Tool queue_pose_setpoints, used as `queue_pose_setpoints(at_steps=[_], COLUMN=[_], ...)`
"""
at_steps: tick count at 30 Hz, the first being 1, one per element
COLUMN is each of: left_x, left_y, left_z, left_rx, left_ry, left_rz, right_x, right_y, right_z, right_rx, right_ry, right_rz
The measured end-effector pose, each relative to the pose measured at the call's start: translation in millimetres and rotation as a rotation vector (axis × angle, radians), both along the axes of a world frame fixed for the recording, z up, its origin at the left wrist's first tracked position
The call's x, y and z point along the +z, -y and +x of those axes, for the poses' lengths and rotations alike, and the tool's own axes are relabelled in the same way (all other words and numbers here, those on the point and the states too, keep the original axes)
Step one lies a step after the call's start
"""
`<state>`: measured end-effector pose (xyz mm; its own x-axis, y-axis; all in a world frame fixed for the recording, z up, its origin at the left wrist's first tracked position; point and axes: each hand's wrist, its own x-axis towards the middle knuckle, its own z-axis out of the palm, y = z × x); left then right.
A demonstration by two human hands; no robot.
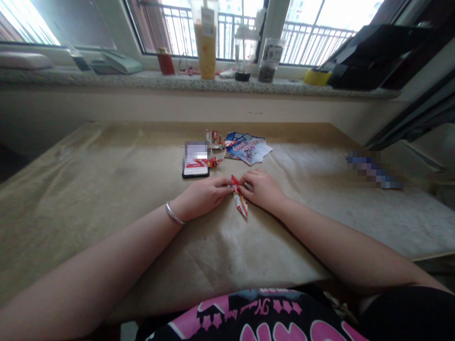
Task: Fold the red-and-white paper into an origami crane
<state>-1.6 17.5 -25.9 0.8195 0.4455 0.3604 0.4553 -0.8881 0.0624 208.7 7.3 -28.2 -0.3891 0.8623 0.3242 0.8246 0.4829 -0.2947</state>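
Between my two hands is a piece of folded paper [241, 203], red, white and orange, with a pointed end toward me. My left hand [209, 194], a silver bangle on its wrist, pinches the paper from the left. From the right, my right hand [261, 187] grips the same paper with thumb and fingers closed. Just beyond my hands lie a folded paper figure [212, 162] and another folded paper piece [214, 138], both red and white. A phone [195, 173] with a lit screen lies beyond my left hand, partly under the nearer figure.
Several blue printed sheets [249, 148] overlap beyond my hands on the cloth-covered table [124, 189]. A blurred blue object [373, 170] lies far right. Along the granite sill [135, 79] stand a tall yellow-filled container [206, 52], a red jar [166, 62] and a clear cup [243, 57].
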Motion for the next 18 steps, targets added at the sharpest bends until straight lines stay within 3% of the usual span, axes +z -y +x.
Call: queue_pose_setpoints(at_steps=[18], left_x=[3.7], left_y=[1.5], left_z=[-0.7], left_rx=[-0.022], left_ry=[-0.019], left_rz=[0.043], right_x=[3.6], right_y=[2.6], right_z=[9.9], right_rx=[0.146], right_ry=[0.001], right_rz=[-0.030])
